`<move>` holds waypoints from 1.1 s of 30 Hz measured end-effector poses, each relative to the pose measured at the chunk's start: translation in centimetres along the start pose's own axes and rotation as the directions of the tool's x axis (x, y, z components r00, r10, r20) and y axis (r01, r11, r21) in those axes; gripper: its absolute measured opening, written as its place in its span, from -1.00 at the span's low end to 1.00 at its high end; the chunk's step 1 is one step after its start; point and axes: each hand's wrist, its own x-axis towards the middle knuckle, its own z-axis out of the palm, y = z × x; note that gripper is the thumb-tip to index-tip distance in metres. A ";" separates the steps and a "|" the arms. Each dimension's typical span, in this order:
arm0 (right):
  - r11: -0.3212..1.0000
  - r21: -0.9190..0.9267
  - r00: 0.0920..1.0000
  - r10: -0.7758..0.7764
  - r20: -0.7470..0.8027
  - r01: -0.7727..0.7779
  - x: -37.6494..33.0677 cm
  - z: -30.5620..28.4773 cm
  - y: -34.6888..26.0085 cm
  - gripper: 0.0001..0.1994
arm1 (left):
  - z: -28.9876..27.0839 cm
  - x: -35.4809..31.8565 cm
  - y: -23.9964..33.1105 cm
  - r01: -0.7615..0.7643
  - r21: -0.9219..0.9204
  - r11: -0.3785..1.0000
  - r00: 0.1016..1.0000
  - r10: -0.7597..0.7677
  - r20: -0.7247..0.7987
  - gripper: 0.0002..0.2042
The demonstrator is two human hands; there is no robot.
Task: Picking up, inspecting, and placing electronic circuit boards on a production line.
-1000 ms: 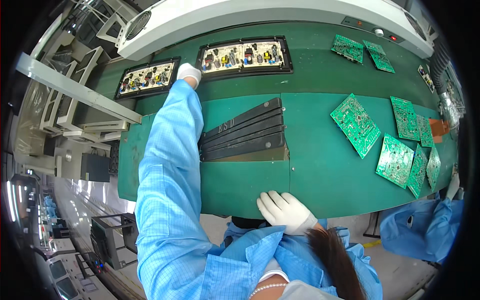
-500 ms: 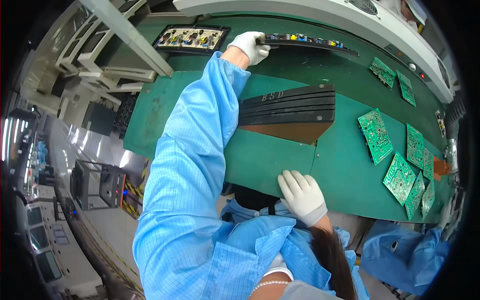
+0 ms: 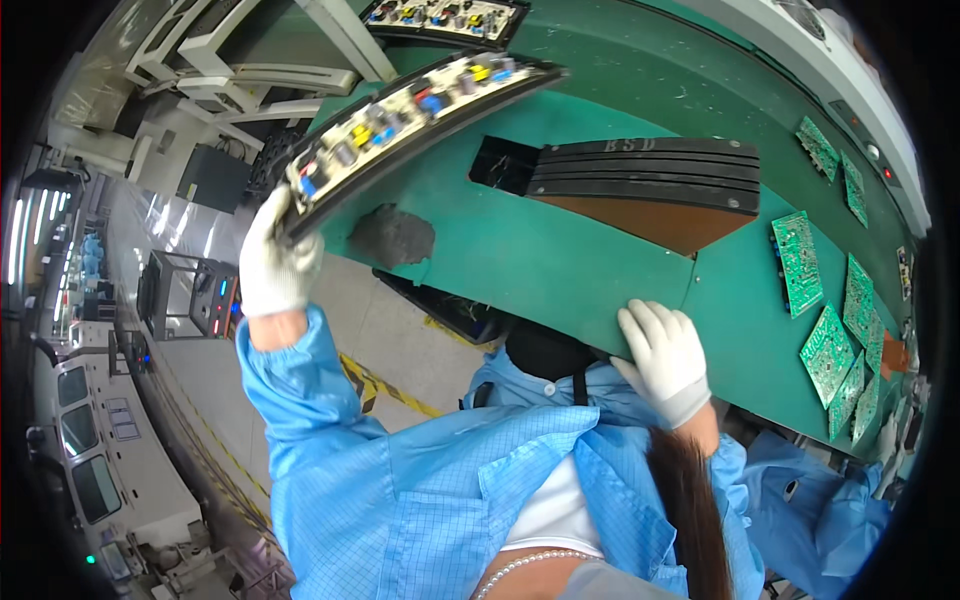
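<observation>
- While the left hand grips one end of a black-framed board, its gloved fingers are closed around the frame; the exact set of the thumb is hard to tell because the frame covers part of the hand.
- The black-framed board, thick with components, is held up and tilted over the left end of the green surface, the gripped end out past its left edge and the other end reaching in toward the far side.
- The right hand, also gloved, lies palm down on the near edge of the surface, to the right of its middle; the fingers are straight and close together, the thumb a little apart, with nothing in its grasp.
- A second black-framed board lies at the far left corner of the surface.
- Near the middle stands a rack of black slats with a brown side, well apart from both hands.
- Toward the right edge lie several green circuit boards, some overlapping, near an orange block.
- Beyond the near right corner shows another person's blue garment.
</observation>
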 end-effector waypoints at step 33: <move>0.856 0.316 0.909 -0.414 -0.054 0.409 23.5 10.0 -15.8 -0.57 | -18.2 3.8 -4.0 -0.309 0.949 0.064 0.871 0.420 0.256 -0.61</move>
